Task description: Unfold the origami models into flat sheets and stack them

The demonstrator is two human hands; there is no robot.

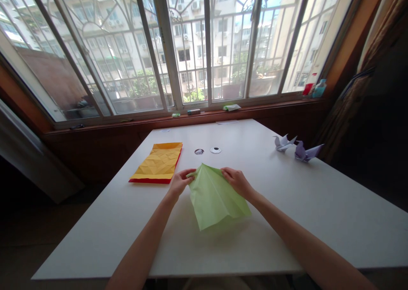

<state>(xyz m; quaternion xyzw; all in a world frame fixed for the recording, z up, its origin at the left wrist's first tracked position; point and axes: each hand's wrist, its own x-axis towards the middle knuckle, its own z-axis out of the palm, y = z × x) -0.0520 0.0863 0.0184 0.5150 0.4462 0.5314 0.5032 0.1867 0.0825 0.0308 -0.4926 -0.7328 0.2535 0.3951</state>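
Observation:
A creased sheet of light green paper (216, 198) is held up over the near middle of the white table (287, 222). My left hand (181, 181) pinches its upper left edge between thumb and fingers. At the upper right edge, my right hand (237, 180) is closed on the same sheet. Creases fan down from a peak at the sheet's top, and its lower edge hangs toward me. To the left of my left hand lies a stack of creased yellow paper (159, 161) with red paper (151, 180) showing beneath it.
Two folded paper birds, one white (283, 143) and one purple (306, 152), stand at the table's right side. Two round holes (199, 152) are set in the tabletop beyond the green sheet. Small items, including a green-and-white packet (231, 107), lie along the windowsill (274, 106).

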